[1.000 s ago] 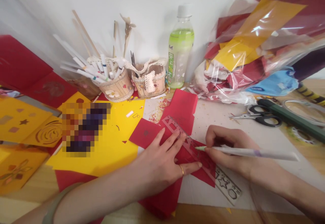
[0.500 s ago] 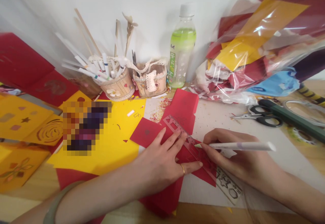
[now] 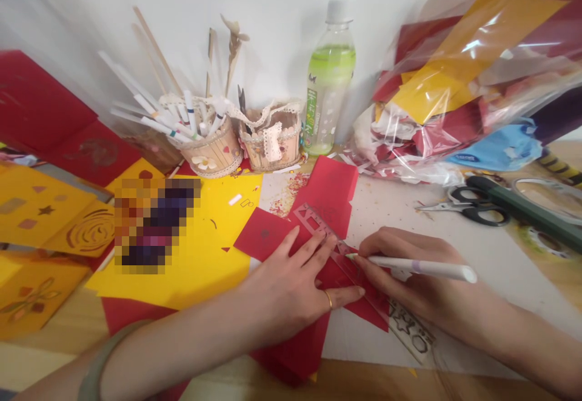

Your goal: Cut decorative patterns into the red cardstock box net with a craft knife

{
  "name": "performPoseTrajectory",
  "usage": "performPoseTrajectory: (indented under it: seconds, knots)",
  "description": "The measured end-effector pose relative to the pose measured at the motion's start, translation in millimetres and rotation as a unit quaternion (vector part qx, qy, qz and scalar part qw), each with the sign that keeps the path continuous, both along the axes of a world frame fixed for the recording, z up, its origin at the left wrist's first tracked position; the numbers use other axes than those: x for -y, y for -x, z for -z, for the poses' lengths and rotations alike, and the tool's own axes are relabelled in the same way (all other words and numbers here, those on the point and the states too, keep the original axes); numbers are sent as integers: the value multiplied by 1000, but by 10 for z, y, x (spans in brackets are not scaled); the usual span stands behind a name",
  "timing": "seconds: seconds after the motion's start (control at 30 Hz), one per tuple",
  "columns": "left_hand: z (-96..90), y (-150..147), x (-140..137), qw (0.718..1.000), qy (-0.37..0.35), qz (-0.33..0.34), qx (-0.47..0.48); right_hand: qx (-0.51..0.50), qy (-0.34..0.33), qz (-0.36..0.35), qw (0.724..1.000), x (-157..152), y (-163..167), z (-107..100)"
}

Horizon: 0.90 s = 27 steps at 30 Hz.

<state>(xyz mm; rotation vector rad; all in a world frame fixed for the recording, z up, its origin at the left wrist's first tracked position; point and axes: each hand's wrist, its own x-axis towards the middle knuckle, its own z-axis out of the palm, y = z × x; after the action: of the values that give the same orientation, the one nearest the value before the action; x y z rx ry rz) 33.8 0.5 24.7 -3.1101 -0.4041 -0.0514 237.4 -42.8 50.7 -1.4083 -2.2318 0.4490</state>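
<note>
One ruler (image 3: 370, 287) slanted toward near edge of board (image 3: 357, 346) under left hand (image 3: 297, 286), fingers spread; right hand (image 3: 404, 245) pinched pen (image 3: 425, 266).

The left forearm (image 3: 182, 334) slants in from eight o'clock; its hand (image 3: 291, 286) lies palm down, fingers (image 3: 324, 258) spread slightly, pointing between twelve and one, thumb (image 3: 344, 296) stretched toward three. The right forearm (image 3: 513, 328) comes in from four o'clock, the right hand (image 3: 413, 258) resting half on its side, fingers curled into a pinch, tips toward nine.
</note>
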Motion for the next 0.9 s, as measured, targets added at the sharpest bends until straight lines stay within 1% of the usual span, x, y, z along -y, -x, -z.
performPoseTrajectory:
  seconds: [0.2,0.37,0.6,0.77,0.83,0.9]
  knots:
    - [-30,-8,1,1000,7,0,4,18,13,-11,1000,7,25,-60]
    - [-13,-5,-3,1000,2,4,2,41,60,-7,997,8,18,-117]
    - [2,-5,4,1000,-3,3,-8,42,122,-11,992,-33,71,-191]
    - [-7,-7,0,1000,-6,6,-9,4,130,-27,991,-29,96,-235]
    - [-11,-6,-4,1000,-6,5,-7,-9,125,-7,992,-36,71,-230]
    - [-14,-5,-6,1000,-4,6,-7,-25,102,24,994,-41,34,-210]
